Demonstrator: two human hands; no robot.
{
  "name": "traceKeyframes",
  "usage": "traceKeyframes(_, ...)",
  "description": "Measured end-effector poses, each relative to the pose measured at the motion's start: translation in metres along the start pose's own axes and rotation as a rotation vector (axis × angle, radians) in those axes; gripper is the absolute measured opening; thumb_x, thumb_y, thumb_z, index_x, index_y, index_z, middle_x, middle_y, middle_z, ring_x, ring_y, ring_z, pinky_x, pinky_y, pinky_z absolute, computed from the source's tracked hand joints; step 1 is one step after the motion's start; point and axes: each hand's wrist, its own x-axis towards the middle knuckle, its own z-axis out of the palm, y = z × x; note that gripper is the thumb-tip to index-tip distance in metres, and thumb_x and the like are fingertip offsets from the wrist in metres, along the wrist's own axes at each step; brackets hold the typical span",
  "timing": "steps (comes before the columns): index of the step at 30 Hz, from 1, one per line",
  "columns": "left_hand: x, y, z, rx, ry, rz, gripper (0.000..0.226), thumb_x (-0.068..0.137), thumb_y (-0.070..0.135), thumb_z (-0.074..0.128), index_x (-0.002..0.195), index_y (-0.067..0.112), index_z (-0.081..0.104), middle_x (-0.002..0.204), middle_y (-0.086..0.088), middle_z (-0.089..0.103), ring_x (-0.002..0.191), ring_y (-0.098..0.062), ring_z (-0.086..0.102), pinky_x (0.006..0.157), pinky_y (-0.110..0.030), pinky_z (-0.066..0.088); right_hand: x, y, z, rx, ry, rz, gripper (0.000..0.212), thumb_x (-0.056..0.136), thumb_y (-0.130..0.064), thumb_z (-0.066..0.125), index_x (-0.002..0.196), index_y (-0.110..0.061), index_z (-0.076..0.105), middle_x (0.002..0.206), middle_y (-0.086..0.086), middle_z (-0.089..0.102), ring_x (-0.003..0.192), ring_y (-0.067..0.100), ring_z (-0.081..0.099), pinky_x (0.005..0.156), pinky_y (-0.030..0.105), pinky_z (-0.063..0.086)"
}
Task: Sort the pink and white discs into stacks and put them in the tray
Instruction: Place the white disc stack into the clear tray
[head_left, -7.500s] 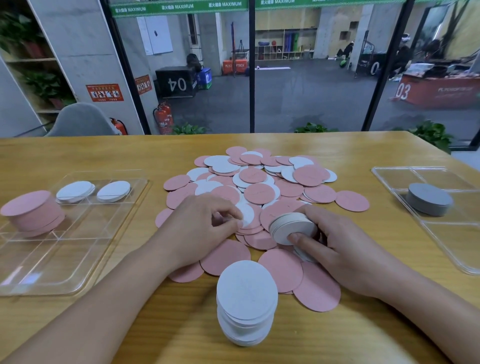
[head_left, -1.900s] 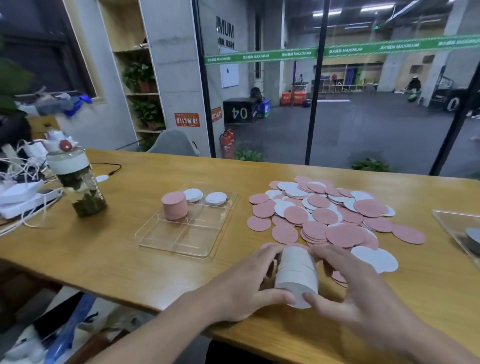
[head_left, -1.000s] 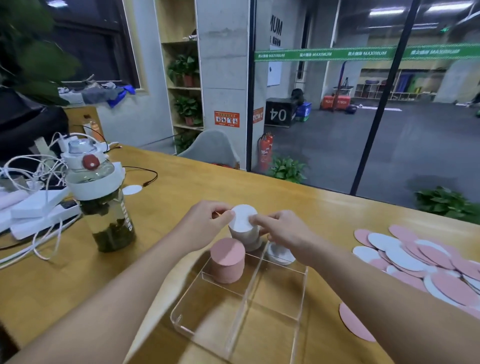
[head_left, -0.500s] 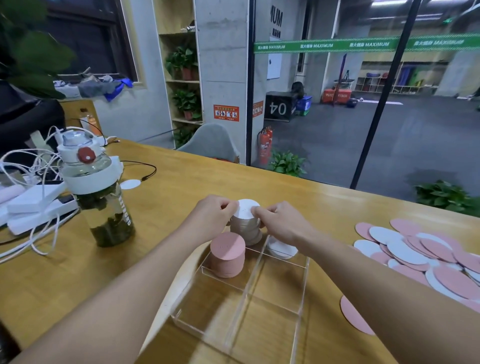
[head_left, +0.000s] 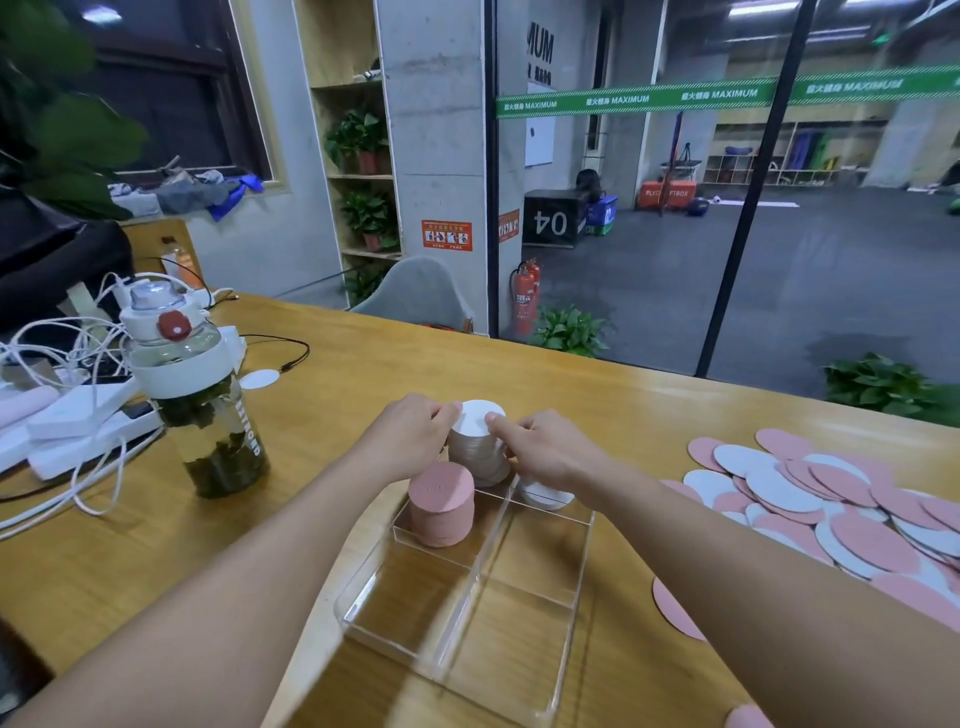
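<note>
Both hands, left (head_left: 410, 434) and right (head_left: 545, 447), grip the white stack (head_left: 475, 441), fingers curled round it, at the tray's (head_left: 467, 613) twelve o'clock; next, judged: let go without toppling it.

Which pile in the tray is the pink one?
The pink stack, nearest the camera and untouched. The tall white stack is held by both hands; the short white stack sits right.

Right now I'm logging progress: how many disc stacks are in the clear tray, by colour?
Pink stacks: 1, the pink stack in the tray.
White stacks: 2, the tall white stack gripped by the left hand and right hand, and a low white stack.
Total: 3.
</note>
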Motion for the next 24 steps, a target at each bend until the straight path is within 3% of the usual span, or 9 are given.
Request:
traceKeyframes(5,-0.002,0.002,-0.001,0.003,0.029,-0.009,0.057,0.112,0.05,0.046,0.067,0.014,0.048,0.065,-0.001,0.05,0.059,-0.021,0.04,0.06,-0.035,0.032,-0.004,-0.004,0.003,-0.052,0.011,-0.012,0.066,0.104,-0.064,0.05,0.075,-0.008,0.066,0.07,0.01,0.063,0.068,0.025,0.054,0.068,0.038,0.042)
traceKeyframes(8,-0.001,0.005,0.002,0.019,0.049,0.003,0.059,0.112,0.045,0.046,0.066,0.009,0.052,0.066,-0.01,0.062,0.057,-0.021,0.043,0.058,-0.034,0.035,-0.001,-0.008,0.003,-0.021,-0.033,0.027,0.07,0.104,-0.065,0.05,0.087,0.0,0.073,0.073,0.01,0.065,0.071,0.027,0.06,0.072,0.038,0.047)
traceKeyframes(10,0.0,0.005,0.003,0.016,0.052,-0.004,0.059,0.112,0.044,0.046,0.069,0.004,0.057,0.076,-0.014,0.074,0.056,-0.021,0.047,0.058,-0.034,0.037,0.0,-0.008,0.002,-0.007,-0.059,0.024,0.066,0.104,-0.064,0.05,0.085,-0.005,0.07,0.074,0.007,0.063,0.069,0.026,0.058,0.071,0.037,0.046)
traceKeyframes(13,0.001,0.002,0.002,-0.018,0.054,-0.02,0.055,0.109,0.044,0.047,0.07,0.005,0.053,0.076,-0.014,0.073,0.056,-0.021,0.045,0.059,-0.035,0.037,-0.002,-0.006,0.004,-0.062,-0.052,-0.02,0.062,0.108,-0.062,0.044,0.069,-0.016,0.055,0.069,0.001,0.054,0.066,0.021,0.049,0.065,0.037,0.038)
traceKeyframes(16,0.001,0.001,0.001,-0.022,0.058,-0.02,0.053,0.106,0.044,0.046,0.072,0.003,0.052,0.068,-0.008,0.066,0.058,-0.021,0.045,0.061,-0.037,0.037,-0.003,-0.004,0.005,-0.096,-0.043,-0.033,0.065,0.107,-0.068,0.041,0.068,-0.016,0.049,0.07,0.001,0.052,0.066,0.02,0.046,0.063,0.037,0.034)
traceKeyframes(19,0.0,0.004,0.001,-0.008,0.067,-0.019,0.058,0.111,0.046,0.046,0.077,0.001,0.06,0.077,-0.012,0.075,0.062,-0.025,0.054,0.062,-0.037,0.042,-0.005,0.001,0.002,-0.054,-0.022,-0.023,0.075,0.101,-0.078,0.04,0.075,-0.01,0.056,0.076,0.008,0.06,0.072,0.028,0.057,0.069,0.04,0.043)
traceKeyframes(21,-0.002,0.008,-0.002,0.018,0.105,-0.021,0.06,0.113,0.048,0.044,0.081,0.0,0.061,0.078,-0.016,0.073,0.066,-0.031,0.055,0.063,-0.038,0.041,-0.007,0.003,-0.002,-0.034,-0.011,-0.031,0.088,0.1,-0.079,0.041,0.09,0.005,0.067,0.087,0.015,0.071,0.08,0.033,0.069,0.078,0.043,0.054)
traceKeyframes(24,-0.009,0.02,-0.01,0.121,0.218,-0.009,0.054,0.114,0.042,0.044,0.074,0.007,0.051,0.067,-0.006,0.055,0.066,-0.028,0.048,0.06,-0.04,0.032,-0.017,0.002,-0.012,-0.049,0.026,-0.065,0.089,0.102,-0.075,0.043,0.112,0.01,0.068,0.094,0.021,0.071,0.078,0.029,0.065,0.071,0.04,0.046)
